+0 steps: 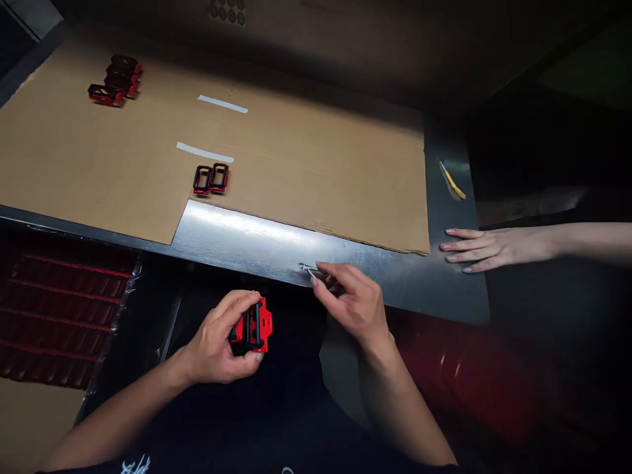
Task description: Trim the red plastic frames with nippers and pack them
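My left hand grips a red and black plastic frame low over my lap, below the table edge. My right hand pinches a small metal tool between thumb and fingers, just over the steel table edge. Its exact kind is too small to tell. Neither hand touches the two black-and-red frames standing side by side on the cardboard sheet. A co-worker's hand rests flat on the dark table at the right.
A stack of red and black frames lies at the far left of the cardboard, which also bears two white tape strips. A yellow-handled tool lies on the table at the right. Red-slotted storage trays sit low at the left.
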### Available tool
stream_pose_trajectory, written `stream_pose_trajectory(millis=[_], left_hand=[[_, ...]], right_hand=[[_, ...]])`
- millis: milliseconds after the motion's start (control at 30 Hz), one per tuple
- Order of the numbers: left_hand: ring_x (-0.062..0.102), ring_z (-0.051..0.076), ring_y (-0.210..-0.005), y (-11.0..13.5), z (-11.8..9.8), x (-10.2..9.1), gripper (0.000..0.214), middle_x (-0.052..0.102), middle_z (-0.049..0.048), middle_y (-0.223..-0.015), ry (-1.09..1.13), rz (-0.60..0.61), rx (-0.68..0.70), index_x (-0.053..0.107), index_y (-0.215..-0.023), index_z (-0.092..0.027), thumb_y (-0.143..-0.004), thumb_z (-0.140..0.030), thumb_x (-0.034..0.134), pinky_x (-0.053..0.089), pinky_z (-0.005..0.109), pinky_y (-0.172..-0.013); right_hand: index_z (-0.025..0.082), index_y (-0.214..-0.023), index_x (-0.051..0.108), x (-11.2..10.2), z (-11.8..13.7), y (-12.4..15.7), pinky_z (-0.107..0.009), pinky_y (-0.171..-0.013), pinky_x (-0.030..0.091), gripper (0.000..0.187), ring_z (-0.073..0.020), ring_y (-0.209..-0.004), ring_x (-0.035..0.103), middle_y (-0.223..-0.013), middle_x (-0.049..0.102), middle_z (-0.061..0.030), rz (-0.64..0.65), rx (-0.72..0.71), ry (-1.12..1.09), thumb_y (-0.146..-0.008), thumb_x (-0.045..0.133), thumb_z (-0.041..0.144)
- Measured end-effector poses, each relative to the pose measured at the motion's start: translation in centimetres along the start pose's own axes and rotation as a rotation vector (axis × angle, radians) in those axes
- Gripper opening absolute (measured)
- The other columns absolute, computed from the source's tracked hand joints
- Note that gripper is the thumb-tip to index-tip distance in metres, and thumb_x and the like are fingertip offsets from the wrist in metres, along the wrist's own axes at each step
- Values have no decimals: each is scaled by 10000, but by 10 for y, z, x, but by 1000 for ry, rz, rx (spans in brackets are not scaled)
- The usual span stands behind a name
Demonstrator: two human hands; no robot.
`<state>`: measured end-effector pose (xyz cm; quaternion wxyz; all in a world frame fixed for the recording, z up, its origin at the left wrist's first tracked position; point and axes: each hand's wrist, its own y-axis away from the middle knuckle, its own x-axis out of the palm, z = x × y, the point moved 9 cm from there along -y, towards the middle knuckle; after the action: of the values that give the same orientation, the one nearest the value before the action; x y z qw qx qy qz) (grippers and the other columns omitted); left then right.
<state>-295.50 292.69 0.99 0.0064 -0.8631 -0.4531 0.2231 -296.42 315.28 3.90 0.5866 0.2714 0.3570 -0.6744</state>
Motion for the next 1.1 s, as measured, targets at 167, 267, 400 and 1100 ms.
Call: stream_pose_trajectory(millis=[167, 267, 400, 1100], left_hand=[[668, 290, -1079, -10, -13, 4, 808, 641, 166, -1216, -7, 41, 75, 383, -1480, -194, -763, -328, 732, 624, 427, -869], [680, 281, -1099, -14, -20, 8, 797, 663, 166, -1233, -6, 73, 129, 387, -1487, -187, -777, -291, 735, 633, 402, -856], [683, 282, -1130, -15, -24, 8, 812, 670, 172, -1257, -17, 75, 165, 368, -1512, -190, -782, -250, 721, 638, 394, -854], [682, 261, -1094, -8, -23, 8, 777, 638, 191, -1231, -69, 95, 169, 387, -1501, -165, -804, -254, 719, 646, 362, -830]], right_hand=[[235, -1106, 731, -7, 54, 50, -298, -728, 634, 329, -192, -861, 746, -989, 767, -70, 112, -192, -296, -811, 737, 91], [249, -1026, 751, -2, 65, 64, -299, -703, 645, 290, -198, -852, 758, -1006, 773, -80, 115, -185, -389, -793, 756, 76], [253, -968, 761, 3, 71, 66, -312, -664, 633, 213, -197, -819, 753, -1016, 778, -85, 116, -185, -389, -804, 770, 118], [216, -955, 761, 5, 83, 64, -290, -634, 605, 119, -171, -749, 734, -1028, 783, -91, 185, -234, -299, -852, 743, 160]])
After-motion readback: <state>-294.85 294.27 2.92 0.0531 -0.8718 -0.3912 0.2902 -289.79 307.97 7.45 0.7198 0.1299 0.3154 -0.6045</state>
